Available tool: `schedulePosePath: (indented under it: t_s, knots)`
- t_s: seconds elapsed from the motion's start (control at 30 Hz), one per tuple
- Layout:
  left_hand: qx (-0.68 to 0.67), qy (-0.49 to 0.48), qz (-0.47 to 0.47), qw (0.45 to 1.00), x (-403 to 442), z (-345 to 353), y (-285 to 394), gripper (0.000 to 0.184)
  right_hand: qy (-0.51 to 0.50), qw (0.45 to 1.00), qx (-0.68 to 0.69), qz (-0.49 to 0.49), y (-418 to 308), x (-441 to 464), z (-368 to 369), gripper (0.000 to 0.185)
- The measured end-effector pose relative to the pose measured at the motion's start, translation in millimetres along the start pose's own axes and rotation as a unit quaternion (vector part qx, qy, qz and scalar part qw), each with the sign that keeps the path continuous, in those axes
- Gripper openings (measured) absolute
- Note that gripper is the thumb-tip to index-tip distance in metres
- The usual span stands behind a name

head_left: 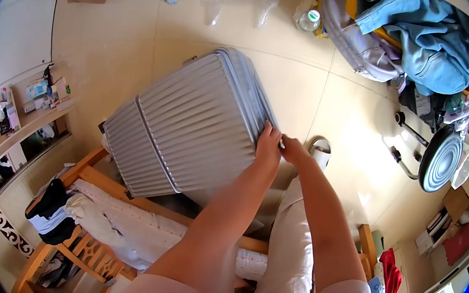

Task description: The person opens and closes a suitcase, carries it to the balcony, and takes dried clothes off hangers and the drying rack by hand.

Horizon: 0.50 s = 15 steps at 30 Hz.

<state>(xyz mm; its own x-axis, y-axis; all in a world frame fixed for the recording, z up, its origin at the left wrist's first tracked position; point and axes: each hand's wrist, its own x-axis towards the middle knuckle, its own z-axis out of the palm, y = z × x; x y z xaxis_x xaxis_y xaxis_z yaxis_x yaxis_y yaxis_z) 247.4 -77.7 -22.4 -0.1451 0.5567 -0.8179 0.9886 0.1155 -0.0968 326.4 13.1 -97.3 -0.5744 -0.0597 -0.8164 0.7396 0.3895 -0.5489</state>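
Note:
A large silver-grey suitcase (191,120) with a ribbed shell lies tilted across the floor in front of me. My left hand (269,144) is closed over its right edge, the fingers curled at the seam between the two halves. Close beside it, my right hand (292,150) pinches at the same edge. Whatever sits between the right fingertips is too small and hidden to make out. Under my arms, the trouser leg (293,241) shows, and a light slipper (320,151) is just past the right hand.
A wooden bed frame (91,167) with bedding borders the suitcase below. To the right stands a round black stool (441,159). A grey backpack (353,35) and blue denim clothes (434,45) are piled at upper right, near a bottle (308,21). A cluttered shelf (27,121) lines the left.

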Motion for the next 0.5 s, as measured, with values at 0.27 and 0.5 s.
schedulePosePath:
  t_s: [0.27,0.5]
  knots:
    - [0.06,0.004,-0.009,0.998,-2,49,54,0.047,0.027,0.995,-0.093,-0.032,0,-23,24,0.023]
    - [0.369,-0.118,0.108,0.915,-116,17,80,0.051,0.053,0.984,-0.148,0.078,-10,-25,47,0.038]
